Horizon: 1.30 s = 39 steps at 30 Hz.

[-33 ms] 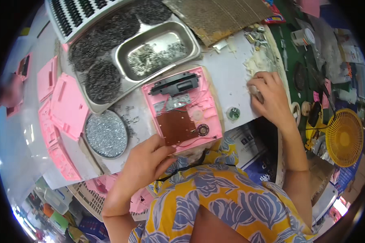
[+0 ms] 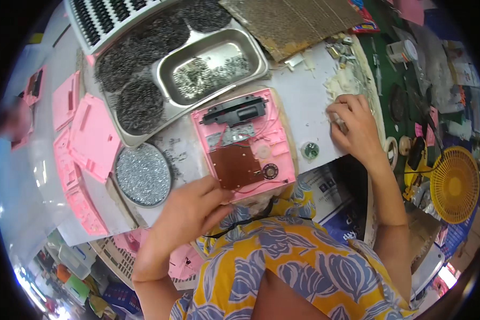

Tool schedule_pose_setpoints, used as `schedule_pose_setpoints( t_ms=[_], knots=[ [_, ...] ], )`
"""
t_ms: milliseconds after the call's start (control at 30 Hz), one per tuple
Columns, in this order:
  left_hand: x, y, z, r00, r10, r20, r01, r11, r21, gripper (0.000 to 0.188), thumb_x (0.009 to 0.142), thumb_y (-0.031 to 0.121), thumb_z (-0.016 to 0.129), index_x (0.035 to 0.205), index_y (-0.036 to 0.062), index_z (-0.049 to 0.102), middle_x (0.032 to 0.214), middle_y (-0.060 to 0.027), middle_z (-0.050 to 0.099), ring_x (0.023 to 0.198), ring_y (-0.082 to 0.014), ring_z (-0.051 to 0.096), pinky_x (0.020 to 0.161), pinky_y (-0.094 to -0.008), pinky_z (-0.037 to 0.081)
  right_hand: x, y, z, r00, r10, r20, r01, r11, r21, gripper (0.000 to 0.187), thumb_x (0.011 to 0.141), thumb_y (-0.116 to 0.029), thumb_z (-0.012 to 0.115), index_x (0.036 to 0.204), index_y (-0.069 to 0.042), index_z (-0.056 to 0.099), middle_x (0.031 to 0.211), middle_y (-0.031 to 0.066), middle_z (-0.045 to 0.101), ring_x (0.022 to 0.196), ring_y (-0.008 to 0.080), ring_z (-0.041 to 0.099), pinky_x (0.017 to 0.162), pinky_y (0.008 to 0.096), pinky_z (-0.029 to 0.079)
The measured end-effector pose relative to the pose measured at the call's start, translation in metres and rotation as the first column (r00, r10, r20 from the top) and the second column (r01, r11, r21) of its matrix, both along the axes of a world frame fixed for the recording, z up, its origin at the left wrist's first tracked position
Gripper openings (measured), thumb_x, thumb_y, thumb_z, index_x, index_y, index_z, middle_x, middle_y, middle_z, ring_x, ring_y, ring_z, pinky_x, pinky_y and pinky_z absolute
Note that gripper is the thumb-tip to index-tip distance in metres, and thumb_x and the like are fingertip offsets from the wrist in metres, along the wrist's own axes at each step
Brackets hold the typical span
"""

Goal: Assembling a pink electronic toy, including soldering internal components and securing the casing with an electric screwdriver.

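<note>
A pink plastic casing (image 2: 284, 149) lies open-side up at the table's front edge. Fitted in it are a black plastic module (image 2: 234, 112), a brown circuit board (image 2: 236, 169), a small round part with a dark ring (image 2: 270, 170) and thin red wires. My left hand (image 2: 189, 208) is closed at the casing's near left corner, fingertips on its edge. On the right, my right hand (image 2: 359, 128) rests by a heap of small cream-coloured parts (image 2: 342, 82). Its fingers are curled inward, and what they hold is mostly hidden.
A metal pan (image 2: 214, 44) of small silver pieces sits in a larger tray (image 2: 136, 140) of dark screws. Left are a round dish of silver screws (image 2: 143, 173) and pink panels (image 2: 96, 141). A green-topped little part (image 2: 310, 150) lies right; a yellow basket (image 2: 454, 184) stands farther right.
The whole view has shifted slightly, so the casing and trays appear a little farther right. Both hands keep nearly the same places and poses.
</note>
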<state>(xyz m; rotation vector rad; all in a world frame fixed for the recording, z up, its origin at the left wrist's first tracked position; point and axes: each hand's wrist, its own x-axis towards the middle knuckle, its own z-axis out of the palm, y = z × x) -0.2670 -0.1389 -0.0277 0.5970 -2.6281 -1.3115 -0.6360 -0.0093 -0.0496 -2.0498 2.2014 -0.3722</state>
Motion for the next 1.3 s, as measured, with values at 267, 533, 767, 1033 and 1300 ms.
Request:
schedule_pose_setpoints(
  t_ms=[267, 533, 767, 1033, 1300],
  knots=[
    [-0.104, -0.125, -0.023, 0.957, 0.285, -0.051, -0.269, 0.812, -0.519, 0.018, 0.091, 0.022, 0.067, 0.093, 0.004, 0.071, 0.093, -0.0154, 0.071, 0.083, -0.0366, 0.069, 0.073, -0.0469, 0.056, -0.008, -0.065, -0.02, 0.996, 0.062, -0.058, -0.071, 0.981, -0.181, 0.027, 0.079, -0.009, 0.072, 0.105, -0.006, 0.065, 0.108, 0.01, 0.065, 0.108, 0.0324, 0.056, 0.093, 0.0445, 0.046],
    [-0.159, -0.145, -0.042, 0.923, 0.255, 0.287, -0.055, 0.829, -0.556, 0.025, 0.083, 0.025, 0.07, 0.084, 0.0011, 0.076, 0.084, -0.0217, 0.074, 0.083, -0.0372, 0.073, 0.077, -0.0451, 0.058, -0.012, -0.07, 0.004, 0.967, -0.015, 0.254, 0.11, 0.924, -0.365, 0.023, 0.087, -0.01, 0.07, 0.109, -0.003, 0.067, 0.106, 0.0133, 0.068, 0.094, 0.03, 0.064, 0.085, 0.0382, 0.05],
    [-0.14, -0.137, -0.026, 0.925, 0.351, -0.145, -0.349, 0.636, -0.688, 0.024, 0.091, 0.023, 0.069, 0.105, 0.0039, 0.07, 0.093, -0.0164, 0.074, 0.087, -0.0368, 0.072, 0.077, -0.0453, 0.058, 0.007, -0.046, 0.013, 0.855, -0.001, 0.518, 0.169, 0.946, -0.277, 0.028, 0.088, -0.009, 0.073, 0.115, -0.003, 0.073, 0.106, 0.0119, 0.072, 0.088, 0.0192, 0.066, 0.075, 0.0297, 0.051],
    [-0.045, -0.013, 0.013, 0.885, 0.465, -0.016, -0.327, 0.647, 0.688, 0.021, 0.103, 0.014, 0.063, 0.118, -0.0001, 0.069, 0.086, -0.0006, 0.066, 0.068, -0.0051, 0.055, 0.06, -0.0209, 0.046, 0.078, -0.012, 0.029, 0.623, 0.194, 0.757, -0.044, 0.976, -0.214, 0.035, 0.079, -0.003, 0.081, 0.113, -0.002, 0.075, 0.094, 0.0114, 0.075, 0.071, 0.0205, 0.066, 0.065, 0.0297, 0.051],
    [-0.033, 0.014, -0.009, 0.906, 0.42, 0.049, -0.162, 0.239, 0.957, 0.027, 0.108, 0.016, 0.054, 0.123, -0.0043, 0.064, 0.083, -0.0012, 0.06, 0.063, -0.0058, 0.047, 0.053, -0.021, 0.038, 0.094, -0.02, 0.03, 0.676, 0.359, 0.643, -0.196, 0.929, -0.312, 0.036, 0.074, -0.003, 0.084, 0.109, -0.004, 0.075, 0.091, 0.0106, 0.074, 0.071, 0.0221, 0.069, 0.064, 0.033, 0.054]
  ],
)
